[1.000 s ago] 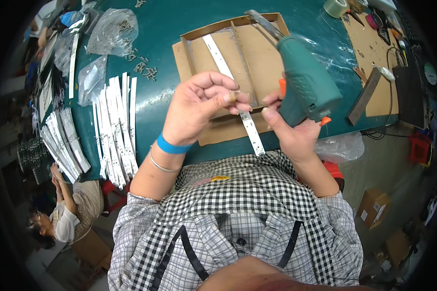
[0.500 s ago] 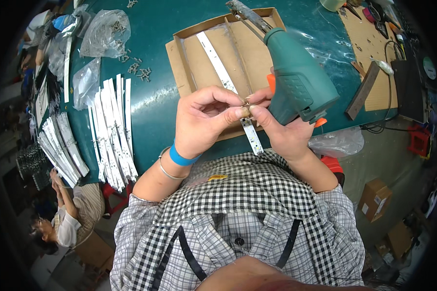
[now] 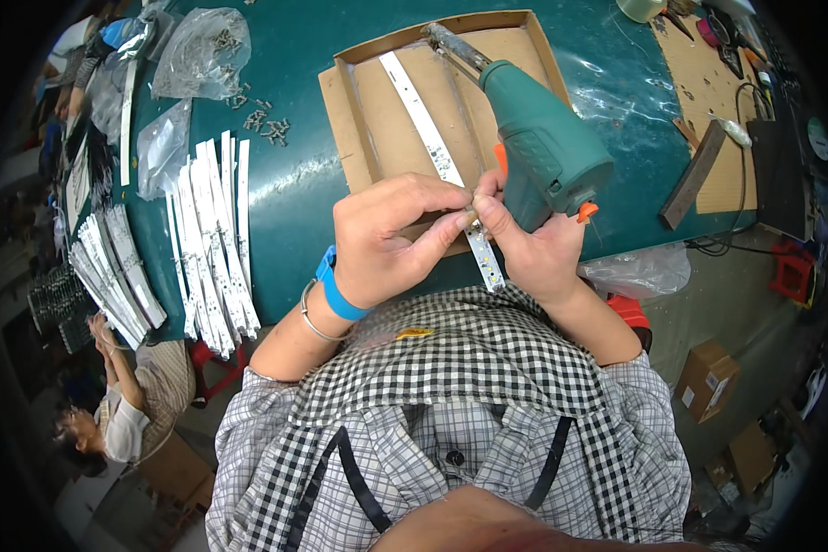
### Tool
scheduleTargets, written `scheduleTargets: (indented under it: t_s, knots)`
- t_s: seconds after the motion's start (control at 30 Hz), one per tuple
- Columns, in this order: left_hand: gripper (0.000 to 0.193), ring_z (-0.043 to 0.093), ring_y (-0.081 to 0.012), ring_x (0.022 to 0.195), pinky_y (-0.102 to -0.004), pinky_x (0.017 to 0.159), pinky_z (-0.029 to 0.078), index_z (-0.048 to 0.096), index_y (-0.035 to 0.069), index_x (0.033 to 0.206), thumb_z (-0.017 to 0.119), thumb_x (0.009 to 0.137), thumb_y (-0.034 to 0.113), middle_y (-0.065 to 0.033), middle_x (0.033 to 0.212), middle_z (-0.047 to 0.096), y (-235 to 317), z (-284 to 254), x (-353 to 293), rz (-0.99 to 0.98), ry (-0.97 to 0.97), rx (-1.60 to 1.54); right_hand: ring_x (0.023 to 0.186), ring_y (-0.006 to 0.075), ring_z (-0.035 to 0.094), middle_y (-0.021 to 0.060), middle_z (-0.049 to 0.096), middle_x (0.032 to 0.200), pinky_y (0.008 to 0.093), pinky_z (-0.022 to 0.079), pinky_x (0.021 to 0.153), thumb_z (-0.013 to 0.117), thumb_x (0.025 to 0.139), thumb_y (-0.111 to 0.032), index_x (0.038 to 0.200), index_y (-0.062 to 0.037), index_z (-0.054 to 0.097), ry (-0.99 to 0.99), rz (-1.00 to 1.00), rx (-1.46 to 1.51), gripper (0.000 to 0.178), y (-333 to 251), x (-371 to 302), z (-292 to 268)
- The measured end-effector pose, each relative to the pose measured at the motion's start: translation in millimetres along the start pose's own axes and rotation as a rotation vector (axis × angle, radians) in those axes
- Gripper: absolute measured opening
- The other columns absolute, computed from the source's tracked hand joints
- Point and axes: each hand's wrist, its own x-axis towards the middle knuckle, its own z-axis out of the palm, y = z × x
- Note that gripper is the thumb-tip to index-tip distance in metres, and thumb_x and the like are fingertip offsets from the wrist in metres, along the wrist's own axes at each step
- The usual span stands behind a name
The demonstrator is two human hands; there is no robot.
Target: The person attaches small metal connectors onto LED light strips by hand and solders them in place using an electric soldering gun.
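A narrow white circuit-board strip (image 3: 423, 118) with small components lies slantwise across a shallow cardboard tray (image 3: 357, 138), its near end sticking out past the tray toward me. At the strip, the thumb and index finger of my left hand (image 3: 391, 230) are pinched together; whatever is between them is too small to make out. My right hand (image 3: 538, 253) is wrapped round a green gun-shaped tool (image 3: 557, 143) with an orange trigger and a long dark metal nozzle. Its thumb and index fingertips meet my left fingertips over the strip. The nozzle points away, over the tray.
Bundles of white strips (image 3: 213, 244) lie on the green table (image 3: 294, 202) at left, near loose small metal parts (image 3: 265, 124) and plastic bags (image 3: 202, 55). A dark bar (image 3: 693, 175) and cable lie at right. A person (image 3: 124, 414) sits at far left.
The tool has tipped a little to the left and nearer, with my right hand still round it. My left fingers have shifted slightly, still pinching at the strip.
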Motion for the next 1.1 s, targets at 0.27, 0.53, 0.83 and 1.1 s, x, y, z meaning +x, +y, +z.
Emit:
scheduleTargets:
  t_s: [0.27, 0.53, 0.83, 1.1]
  knots:
    - [0.016, 0.068, -0.0195, 0.072, -0.0271, 0.064, 0.053, 0.069, -0.001, 0.082, 0.073, 0.067, -0.006, -0.0120, 0.080, 0.069, -6, -5, 4, 0.144, -0.050, 0.065, 0.077, 0.0098, 0.060, 0.0030, 0.063, 0.084, 0.0249, 0.049, 0.070, 0.067, 0.083, -0.001, 0.092, 0.0005, 0.060, -0.006, 0.094, 0.003, 0.011, 0, -3, -1]
    - [0.012, 0.067, -0.0161, 0.068, -0.0255, 0.061, 0.051, 0.070, 0.002, 0.081, 0.070, 0.071, -0.002, -0.0079, 0.077, 0.069, -21, -14, 15, -0.033, 0.021, 0.273, 0.070, 0.0087, 0.058, 0.0120, 0.064, 0.094, 0.0208, 0.049, 0.058, 0.063, 0.084, 0.002, 0.120, 0.0042, 0.046, -0.006, 0.002, -0.107, 0.040, 1, 0, -8]
    - [0.014, 0.059, -0.0170, 0.068, -0.0294, 0.075, 0.039, 0.071, 0.008, 0.078, 0.075, 0.067, 0.001, -0.0021, 0.071, 0.065, -52, -12, 21, 0.116, 0.051, 0.550, 0.074, 0.0090, 0.061, 0.0069, 0.066, 0.092, 0.0240, 0.051, 0.069, 0.066, 0.084, 0.000, 0.099, 0.0017, 0.061, 0.083, 0.052, -0.084, 0.016, -2, -2, -18]
    - [0.014, 0.060, -0.0168, 0.069, -0.0297, 0.077, 0.039, 0.071, 0.008, 0.078, 0.074, 0.067, -0.001, -0.0021, 0.072, 0.066, -54, -12, 21, 0.119, 0.023, 0.533, 0.073, 0.0090, 0.061, 0.0078, 0.067, 0.091, 0.0239, 0.050, 0.069, 0.066, 0.083, 0.002, 0.099, 0.0021, 0.060, 0.089, 0.048, -0.073, 0.017, -3, -2, -21]
